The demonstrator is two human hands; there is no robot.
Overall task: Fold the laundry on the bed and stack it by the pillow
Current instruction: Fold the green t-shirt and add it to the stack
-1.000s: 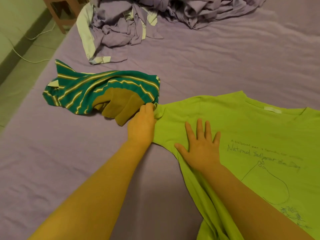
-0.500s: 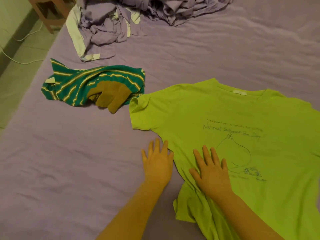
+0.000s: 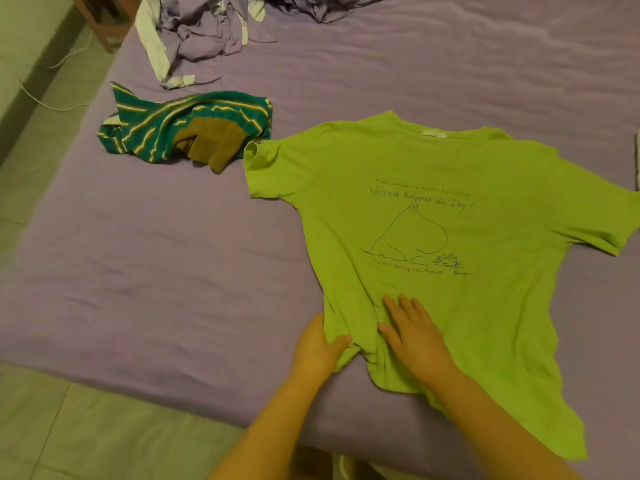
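Observation:
A lime green T-shirt (image 3: 433,216) with a line drawing and writing lies face up and spread out on the purple bed (image 3: 156,265). My left hand (image 3: 317,348) grips the shirt's left side edge near the hem, thumb on top and fingers tucked under the bunched cloth. My right hand (image 3: 412,332) lies flat on the shirt beside it, fingers straight and spread. A crumpled green striped garment (image 3: 180,128) with a brown part lies beyond the shirt's left sleeve. No pillow is in view.
A heap of purple and white laundry (image 3: 207,32) lies at the far side of the bed. The bed's near edge runs along the bottom left, with tiled floor (image 3: 86,438) below it. A wooden furniture leg (image 3: 100,26) and a cable stand at the top left.
Both hands slid down the shirt from the left sleeve towards the hem. The left hand let go of the sleeve and now grips the side edge. The view pulled back.

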